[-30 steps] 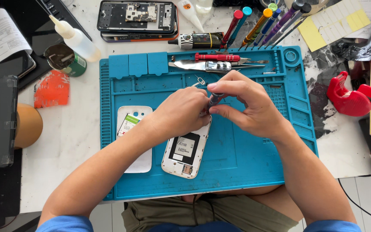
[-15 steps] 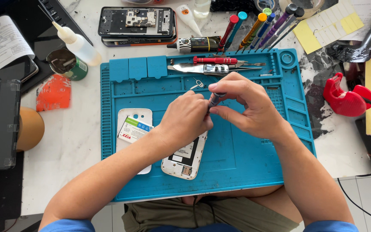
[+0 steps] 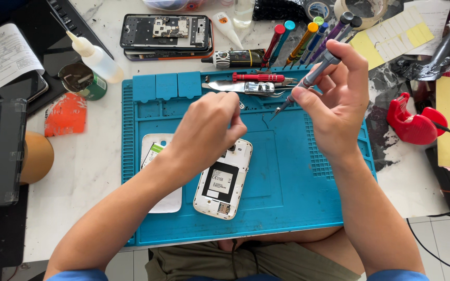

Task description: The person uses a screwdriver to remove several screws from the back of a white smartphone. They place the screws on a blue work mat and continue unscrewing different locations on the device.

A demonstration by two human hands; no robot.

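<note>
A white phone (image 3: 223, 179) with its back cover off lies on a blue work mat (image 3: 282, 177). My left hand (image 3: 207, 130) hovers over the phone's top end, fingertips pinched on something tiny at the mat's upper tray. My right hand (image 3: 334, 99) is raised to the right, holding a slim grey screwdriver (image 3: 308, 80) with its tip pointing down-left above the mat. The white back cover (image 3: 154, 161) lies left of the phone, partly under my left forearm.
Tweezers and a red-handled tool (image 3: 251, 83) lie in the mat's top tray. Several coloured screwdrivers (image 3: 300, 39) stand behind it. A dismantled phone frame (image 3: 165, 31), a squeeze bottle (image 3: 95, 54), a small green tin (image 3: 82, 80) and a red holder (image 3: 415, 122) surround the mat.
Both hands were together over the phone's top end. My right hand has lifted the screwdriver up and to the right; my left hand has drawn back slightly with pinched fingers.
</note>
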